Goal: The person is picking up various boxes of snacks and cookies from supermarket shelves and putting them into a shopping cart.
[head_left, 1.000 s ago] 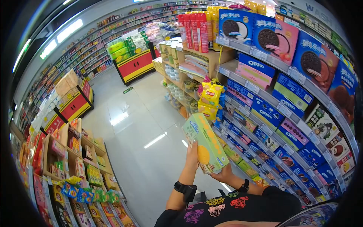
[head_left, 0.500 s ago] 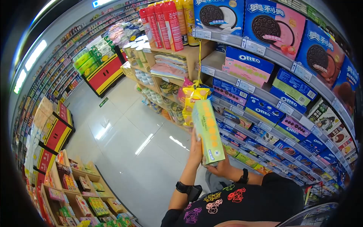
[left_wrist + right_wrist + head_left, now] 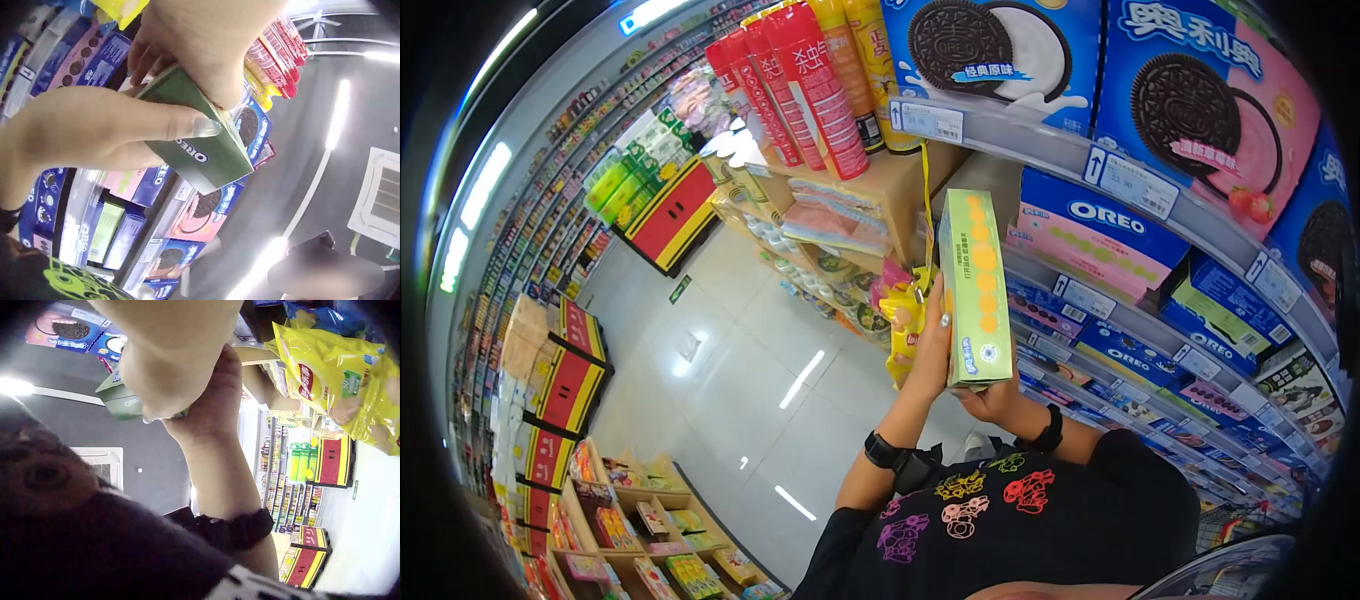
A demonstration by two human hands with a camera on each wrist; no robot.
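A green Oreo box [image 3: 975, 290], with a row of yellow-orange circles on its narrow side, stands nearly upright in front of the shelves in the head view. My left hand [image 3: 933, 345] grips it along the left side, fingers running up toward its upper part. Low down, my right hand [image 3: 998, 400] holds the bottom end. The left wrist view shows the right thumb [image 3: 187, 124] pressed on the box's dark green end panel [image 3: 200, 159], which bears the Oreo name. In the right wrist view the hands hide most of the box [image 3: 119, 403].
Oreo shelves [image 3: 1040, 125] rise close on the right. Just behind the box, yellow chip bags [image 3: 905, 325] hang from a strip. A wooden rack [image 3: 880, 190] holds red spray cans [image 3: 810, 95]. Snack shelves [image 3: 630, 520] stand at lower left, across the tiled floor [image 3: 790, 440].
The box has turned from showing its broad face to its narrow side and has been raised. The view has swung right and closer to the Oreo shelves. Both hands keep hold.
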